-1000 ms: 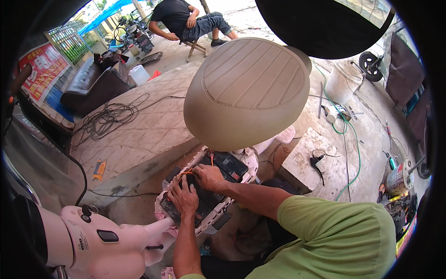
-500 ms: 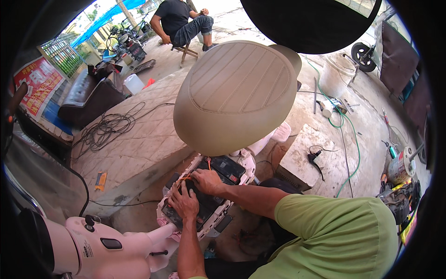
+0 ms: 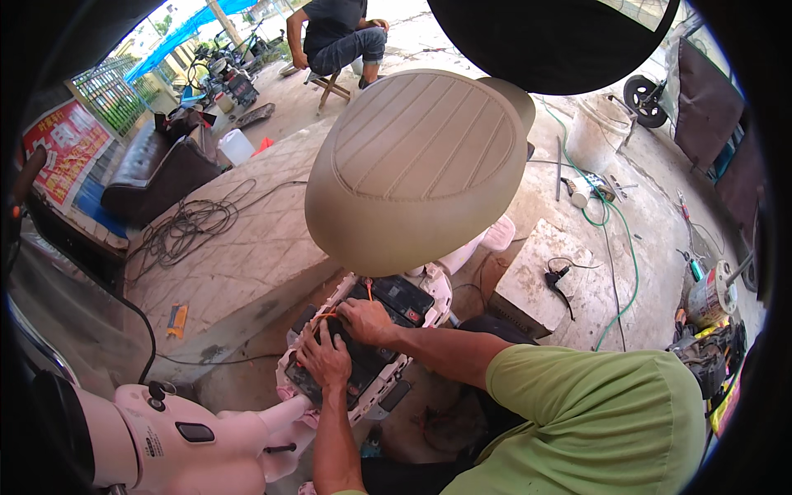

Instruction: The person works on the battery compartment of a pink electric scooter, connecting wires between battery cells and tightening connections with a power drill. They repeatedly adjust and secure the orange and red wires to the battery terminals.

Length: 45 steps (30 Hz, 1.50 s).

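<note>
Below the tan padded seat (image 3: 417,173), in the head view, a pink-rimmed compartment (image 3: 443,290) of a pink scooter (image 3: 223,437) holds black batteries (image 3: 402,299). The wearer's left hand (image 3: 324,360), entering from the lower edge, lies over the nearer batteries, fingers bent and slightly spread apart. The right hand (image 3: 367,320), reaching in from the right, has its fingers curled close together beside an orange wire (image 3: 328,314); whether the fingertips pinch this wire cannot be told, since the hand covers them. The wire shows in the narrow gap between the two hands, above the batteries, and an orange-red lead (image 3: 369,289) shows beyond the right hand. To the right of the compartment, a black lever (image 3: 563,285) with a thin cable rests on a pale, dirt-marked box (image 3: 528,280), beyond which a green cord (image 3: 624,309) curves over the ground near a white bucket (image 3: 596,140). Farther left lies a coil of dark cable (image 3: 194,229); at the top, another person (image 3: 334,33) sits on a folding stool (image 3: 332,91)
</note>
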### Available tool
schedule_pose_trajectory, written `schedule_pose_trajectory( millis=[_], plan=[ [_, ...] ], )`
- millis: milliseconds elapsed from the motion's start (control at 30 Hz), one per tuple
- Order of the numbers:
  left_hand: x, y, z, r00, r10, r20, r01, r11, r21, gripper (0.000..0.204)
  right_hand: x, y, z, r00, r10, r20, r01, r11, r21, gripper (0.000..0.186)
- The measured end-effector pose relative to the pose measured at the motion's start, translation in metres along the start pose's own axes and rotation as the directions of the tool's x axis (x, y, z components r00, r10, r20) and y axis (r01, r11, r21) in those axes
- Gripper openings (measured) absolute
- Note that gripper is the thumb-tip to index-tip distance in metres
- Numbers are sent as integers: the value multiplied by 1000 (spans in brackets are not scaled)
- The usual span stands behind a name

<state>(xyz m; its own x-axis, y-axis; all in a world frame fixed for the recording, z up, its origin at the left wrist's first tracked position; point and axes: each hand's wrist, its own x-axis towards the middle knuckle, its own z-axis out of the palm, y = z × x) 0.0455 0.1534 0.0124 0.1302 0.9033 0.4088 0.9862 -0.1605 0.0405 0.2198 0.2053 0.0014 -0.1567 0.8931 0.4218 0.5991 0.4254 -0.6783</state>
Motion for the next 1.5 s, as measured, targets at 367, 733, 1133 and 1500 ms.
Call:
schedule_pose_trajectory(
  millis=[367, 733, 1133, 1500],
  plan=[
    [0, -1, -2, 1000, -1, 8, 1, 1000, -4, 52, 1, -1, 0, 1000, 22, 5, -22, 999, -23, 23],
    [-2, -6, -7, 1000, -22, 11, 22, 1000, 17, 54, 2, -1, 11, 1000, -11, -23, 12, 999, 50, 24],
    [-5, -11, 12, 995, 1, -103, 5, 998, 56, 48, -106, -27, -89, 952, -99, 288, -22, 921, 388, 25],
    [-5, -14, 20, 991, 23, -134, -16, 998, 59, 47, -267, 62, 32, 295, 284, 912, 55, 948, -313, 40]
  ],
)
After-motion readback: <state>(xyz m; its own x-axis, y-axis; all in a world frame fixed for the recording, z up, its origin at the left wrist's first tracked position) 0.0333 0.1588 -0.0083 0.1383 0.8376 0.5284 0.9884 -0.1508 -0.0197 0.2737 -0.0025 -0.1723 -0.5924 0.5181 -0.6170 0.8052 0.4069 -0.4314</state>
